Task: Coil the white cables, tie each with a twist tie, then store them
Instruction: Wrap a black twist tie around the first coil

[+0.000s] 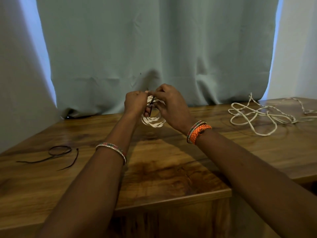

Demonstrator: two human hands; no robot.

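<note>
— Where is the cable you're working on?

— My left hand (135,103) and right hand (169,104) hold the coiled white cable (153,121) between them, lifted above the far part of the worktop (154,169), in front of the grey-green curtain (154,48). The coil stands roughly on edge, its ring facing me, and the lower loops hang below my fingers.

— And the tie?

— A dark twist tie (151,108) runs down across the coil, its long axis close to vertical, from my fingertips at the top to the middle of the ring.

— How is your grip?

— Both hands are curled tight. The right pinches the top of the tie against the coil; the left curls round the coil's left side, its fingertips meeting the right's at the top.

— What else is lying about?

— To my right, a loose white cable (257,115) sprawls in open loops on the worktop, its strands trailing off to the right. To my left lie spare dark ties (59,152), one looped, one gently curved.
</note>
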